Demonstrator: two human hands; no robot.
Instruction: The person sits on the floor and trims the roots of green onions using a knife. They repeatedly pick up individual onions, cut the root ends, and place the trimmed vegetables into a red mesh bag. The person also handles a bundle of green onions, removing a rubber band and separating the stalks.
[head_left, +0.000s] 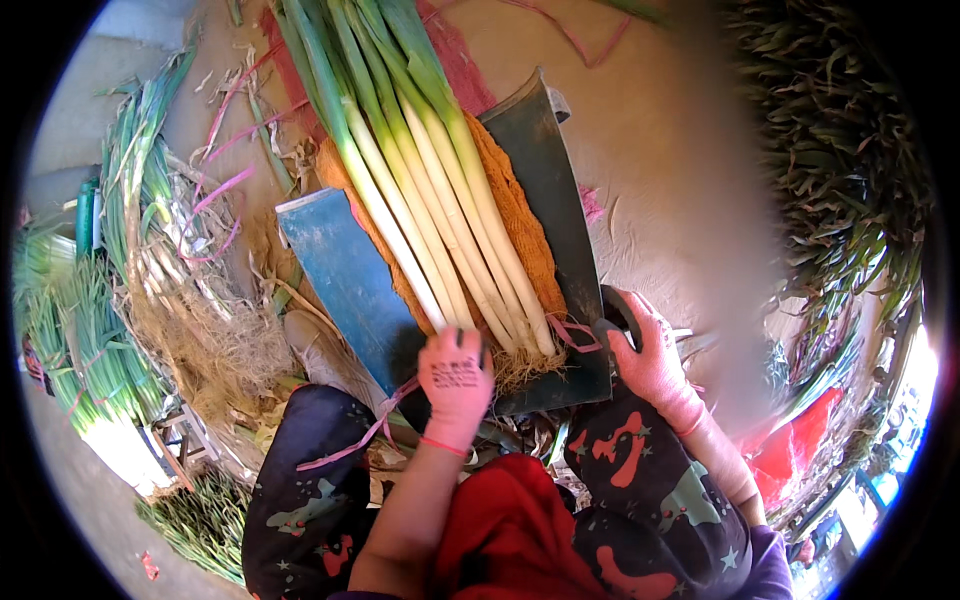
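Note:
Several large green onions (450, 217) lie side by side in a metal trough (330, 247) with a blue left wall and a dark right wall. Their white shanks and fibrous roots (532, 371) point towards me. An orange knitted cloth (517, 202) lies under them. My left hand (454, 371), in a pink glove, has bent fingers at the lower ends of the leftmost stalks; the hand hides those ends and its own grip. My right hand (649, 345), in a pink glove with a dark palm, is beside the trough's right edge, thumb and fingers apart and nothing seen between them.
Pink ties (360, 435) lie at the trough's near corners. Untrimmed onions with dry roots (202, 330) are heaped on the left, beside bundled green onions (105, 360). Dark leafy tops (832, 135) line the right. A red plastic sheet (799, 450) is at lower right.

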